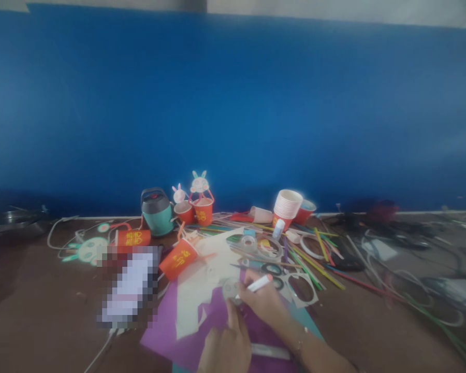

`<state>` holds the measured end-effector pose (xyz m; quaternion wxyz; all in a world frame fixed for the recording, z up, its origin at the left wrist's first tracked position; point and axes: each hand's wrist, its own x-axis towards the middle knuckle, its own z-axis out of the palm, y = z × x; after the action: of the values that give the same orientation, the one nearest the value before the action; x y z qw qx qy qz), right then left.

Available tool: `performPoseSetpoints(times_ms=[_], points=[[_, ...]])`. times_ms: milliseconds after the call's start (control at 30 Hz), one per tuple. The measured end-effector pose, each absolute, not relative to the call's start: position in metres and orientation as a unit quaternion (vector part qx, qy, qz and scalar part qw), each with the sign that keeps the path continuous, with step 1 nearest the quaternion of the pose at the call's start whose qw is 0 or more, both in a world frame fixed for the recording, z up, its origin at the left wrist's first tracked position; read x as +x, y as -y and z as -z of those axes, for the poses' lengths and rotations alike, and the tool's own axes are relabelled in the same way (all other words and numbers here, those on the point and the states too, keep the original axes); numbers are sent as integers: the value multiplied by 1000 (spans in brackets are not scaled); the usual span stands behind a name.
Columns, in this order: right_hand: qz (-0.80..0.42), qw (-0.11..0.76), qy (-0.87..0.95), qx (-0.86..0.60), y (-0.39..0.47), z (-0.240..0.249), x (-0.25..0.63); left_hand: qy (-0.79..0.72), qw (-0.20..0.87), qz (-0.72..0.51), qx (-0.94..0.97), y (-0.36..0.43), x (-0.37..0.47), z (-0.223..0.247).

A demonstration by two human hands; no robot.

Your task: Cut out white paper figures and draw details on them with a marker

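Note:
My right hand (262, 298) is closed around a white marker (258, 283) with an orange-red end, its writing end pointing down at a small whitish paper cut-out (230, 286). The index finger of my left hand (226, 344) stretches out to the lower edge of that cut-out; its other fingers look curled and partly hidden. Beneath both hands lie a purple sheet (161, 331) and a torn-edged cream paper (188, 311). Past my right hand are a white paper with a round hole (314, 298) and dark tape rings (272, 268).
Orange-red paper cups (179, 259) lie tipped at the left, near a phone (128, 290). A teal lidded container (158, 217), cups with rabbit figures (204, 211) and a cup stack (287, 204) stand behind. Coloured sticks (314, 264) and cables (415, 290) spread rightward.

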<state>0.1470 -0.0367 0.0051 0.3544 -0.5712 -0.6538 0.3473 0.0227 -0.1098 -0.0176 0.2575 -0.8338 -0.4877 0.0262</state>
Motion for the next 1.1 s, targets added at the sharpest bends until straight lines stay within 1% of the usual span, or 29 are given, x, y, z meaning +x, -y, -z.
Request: performPoseSetpoints(times_ms=[533,767,1100], points=[[-353,367,636,-580,34,0,148,495,257,-21,-829,111,24,18],[-343,348,653,-578,36,-5,147,494,257,-18,-831,110,24,18],[-372,390,606,-586,34,-6,148,501,252,-12,-828,111,25,20]])
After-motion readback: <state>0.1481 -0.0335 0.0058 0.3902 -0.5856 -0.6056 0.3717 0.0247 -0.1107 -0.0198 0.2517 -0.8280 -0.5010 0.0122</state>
